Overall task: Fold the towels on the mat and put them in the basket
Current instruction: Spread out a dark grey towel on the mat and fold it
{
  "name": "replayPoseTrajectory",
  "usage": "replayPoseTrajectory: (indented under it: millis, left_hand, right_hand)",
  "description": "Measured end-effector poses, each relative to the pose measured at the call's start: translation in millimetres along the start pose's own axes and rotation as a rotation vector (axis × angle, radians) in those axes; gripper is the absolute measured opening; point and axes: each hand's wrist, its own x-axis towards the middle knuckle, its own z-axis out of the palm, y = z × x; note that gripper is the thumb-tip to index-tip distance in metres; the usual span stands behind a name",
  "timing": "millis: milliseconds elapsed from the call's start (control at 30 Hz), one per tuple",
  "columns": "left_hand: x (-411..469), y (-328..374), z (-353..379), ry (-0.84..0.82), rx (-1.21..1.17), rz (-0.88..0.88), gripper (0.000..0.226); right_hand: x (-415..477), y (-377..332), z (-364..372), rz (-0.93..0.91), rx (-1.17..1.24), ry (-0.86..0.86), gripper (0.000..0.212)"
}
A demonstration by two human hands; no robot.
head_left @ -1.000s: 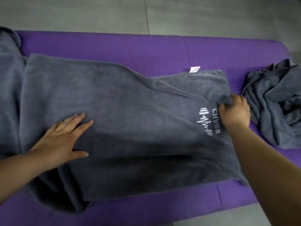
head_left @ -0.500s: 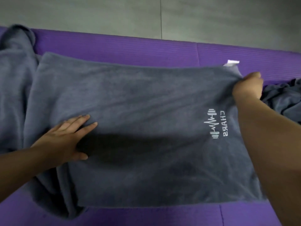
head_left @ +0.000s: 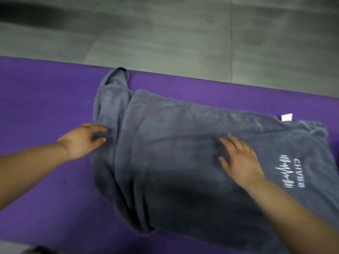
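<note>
Grey towel [head_left: 183,153] on purple mat [head_left: 45,99] — soft and limp, I judge; best taken by corners. My right hand [head_left: 242,162] presses it, fingers straight; my left hand [head_left: 82,142] meets its bunched edge — grip unclear.

1 grey towel [head_left: 183,153], 1 purple mat [head_left: 45,99], 1 left hand [head_left: 80,142], 1 right hand [head_left: 240,160]

The grey towel [head_left: 183,153] was soft, matt, short-piled cloth, with a white stitched logo [head_left: 291,174] at 3 o'clock. The purple mat [head_left: 45,107] looked like matt, finely ribbed foam. The floor [head_left: 165,33] at 12 o'clock was smooth grey tile.
</note>
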Motion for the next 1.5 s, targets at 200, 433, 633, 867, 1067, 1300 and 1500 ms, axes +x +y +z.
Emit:
replayPoseTrajectory:
  millis: [200,433,633,867,1067,1300,1500]
  left_hand:
    - [18.6,-74.9,2.2,0.144,-0.315,-0.275,0.04]
    - [37.9,-103.2,28.0,0.337,-0.401,-0.294,0.037]
    - [47.4,-73.4,31.5,0.26,-0.296,-0.296,0.03]
    - [33.8,-80.4,7.0,0.342,-1.259,-0.143,0.028]
    - [-22.0,-171.6,-35.7,0.74,-1.203,-0.251,0.031]
    - [-99.4,-263.1,-49.8,0.034,-0.227,-0.409,0.029]
    - [-81.7,-259.5,-48.5,0.199,-0.193,-0.448,0.041]
  right_hand:
    - [13.1,-112.1,-7.6,-0.244,-0.083,-0.44,0.063]
    - [38.5,-200.9,28.9,-0.085,-0.135,-0.335,0.057]
    - [14.7,-219.8,70.9,0.096,-0.083,-0.335,0.059]
    - [16.1,-211.7,62.8,0.108,0.018,-0.27,0.094]
    - [12.4,-224.8,74.5,0.116,-0.102,-0.131,0.065]
    - [27.5,-252.1,73.5,0.254,0.013,0.119,0.059]
    - [48.0,-283.4,79.3,0.104,0.08,0.169,0.073]
